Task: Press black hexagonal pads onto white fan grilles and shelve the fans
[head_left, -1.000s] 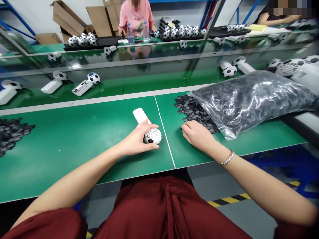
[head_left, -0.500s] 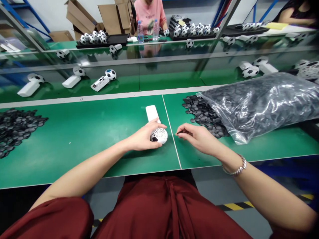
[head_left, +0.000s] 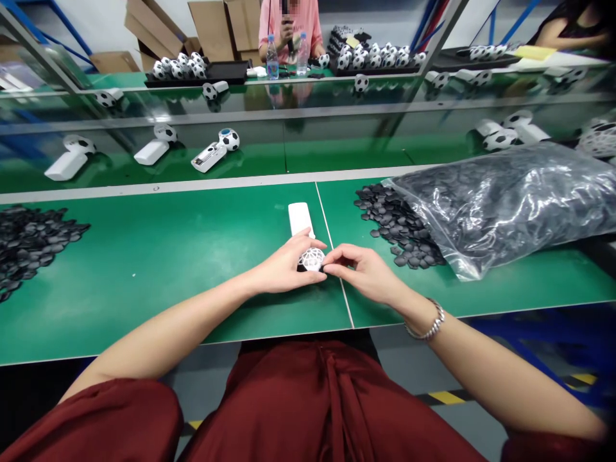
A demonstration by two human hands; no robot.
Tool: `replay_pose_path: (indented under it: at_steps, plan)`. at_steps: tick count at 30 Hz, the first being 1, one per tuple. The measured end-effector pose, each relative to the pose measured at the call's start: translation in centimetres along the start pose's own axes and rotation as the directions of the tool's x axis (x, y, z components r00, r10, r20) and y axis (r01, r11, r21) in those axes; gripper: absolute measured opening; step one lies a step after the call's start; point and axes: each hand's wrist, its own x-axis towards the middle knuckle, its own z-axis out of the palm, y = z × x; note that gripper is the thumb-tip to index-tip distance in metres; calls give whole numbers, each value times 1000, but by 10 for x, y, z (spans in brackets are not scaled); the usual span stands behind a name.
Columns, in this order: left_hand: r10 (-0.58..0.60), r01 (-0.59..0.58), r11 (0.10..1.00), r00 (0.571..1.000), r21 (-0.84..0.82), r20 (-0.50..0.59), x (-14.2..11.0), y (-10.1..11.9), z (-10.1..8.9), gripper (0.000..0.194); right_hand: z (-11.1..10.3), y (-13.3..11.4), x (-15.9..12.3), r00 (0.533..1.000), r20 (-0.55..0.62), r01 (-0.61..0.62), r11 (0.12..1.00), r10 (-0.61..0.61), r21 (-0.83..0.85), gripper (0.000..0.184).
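Note:
My left hand is wrapped round a white soccer-ball-shaped head with an open lattice on top. Its white rectangular handle lies on the green table, pointing away from me. At the ball's right side, the thumb and forefinger of my right hand pinch a small black piece, mostly hidden by the fingertips, against the ball. Loose black patches spill from a clear plastic bag to the right of that hand.
Another heap of black patches lies at the far left. Beyond the pale table edge, several ball-headed units, one of them with an uncovered handle, lie on the green belt. A person in pink sits opposite, behind trays of balls.
My right hand has moved left with the black piece and now touches the ball. The left hand still holds the ball, shifted slightly right. Units on the belt have moved right.

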Motion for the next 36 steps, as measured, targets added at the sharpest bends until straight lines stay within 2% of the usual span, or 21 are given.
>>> replay_pose_path:
  at_steps: [8,16,21,23,26,28,29,31,33,34,36]
  plan:
    - [8,-9,1000,999,-8,-42,0,-1,4,40,9,11,2,998,-11,-53,980,56,193,17]
    - [60,-61,998,998,-25,-35,-2,-5,3,35,10,14,3,999,-52,12,992,-6,127,15]
    - [103,-103,995,993,12,-62,-1,-5,6,31,14,11,7,998,20,-58,966,55,252,20]
    - [124,-122,992,990,36,-64,0,-5,7,31,13,9,8,996,47,-79,965,70,250,23]
    - [119,-118,992,993,47,-25,2,-4,6,34,-5,12,9,999,4,-37,998,37,46,20]
    - [107,-106,994,994,32,-17,3,-6,5,36,-28,21,9,992,-117,8,970,-38,-244,16]
    - [107,-107,994,994,22,-19,4,-6,4,37,-42,27,9,978,-188,5,910,-91,-415,15]
    - [134,-134,991,991,6,-7,5,-8,1,38,-68,42,8,961,-229,-48,727,-152,-685,17]
    - [184,-185,983,981,3,58,7,-10,-4,37,-86,58,8,969,-205,-84,593,-139,-800,19]
    - [198,-200,980,975,10,95,8,-11,-6,38,-91,64,8,975,-187,-87,570,-120,-817,19]
    - [165,-172,984,978,43,129,9,-11,-12,50,-95,73,10,984,-162,-85,592,-78,-802,17]
